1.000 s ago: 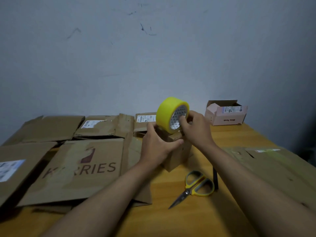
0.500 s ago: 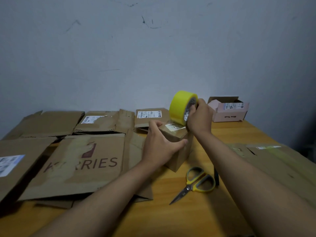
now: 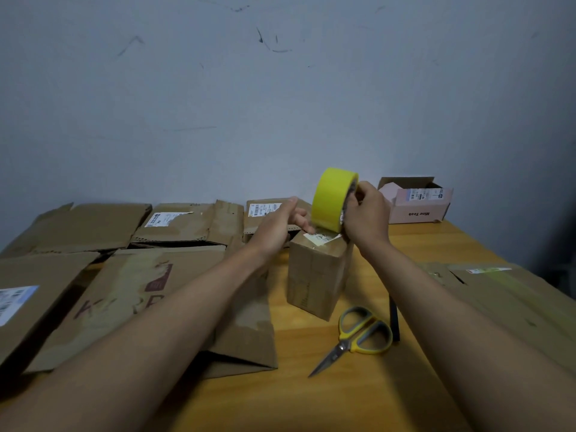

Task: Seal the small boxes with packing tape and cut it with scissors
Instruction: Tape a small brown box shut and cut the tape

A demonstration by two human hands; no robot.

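Cardboard, brown: small box, upright on wooden table, flaps down, contents hidden; white printed label on top face, glossy film visible down the near side. Positioned centre of table, just behind scissors.

Pink carton, far right corner against wall, top flaps open, interior not visible from this angle; white shipping label on front, dark lettering below.

Flattened brown cartons, several, spread over left half of table, some with white barcode labels, one with dark red lettering partly covered by left forearm. Further flattened cardboard along right edge, with a small label.

Yellow tape roll, held on edge above far end of box top, lower rim touching or just above the label; cannot tell which. Right hand curled round the roll's right side, fingers hooked into the core. Left hand beside far left top edge of box, fingers mostly extended, fingertips at the tape where it meets the box; firm contact not clear.

Scissors: yellow-and-grey handles, blades closed, tips pointing toward near-left, lying flat. Thin dark strip just right of handles, identity unclear.

Table: orange-toned wood, smooth. Wall: pale grey-blue, scuffed with dark marks.
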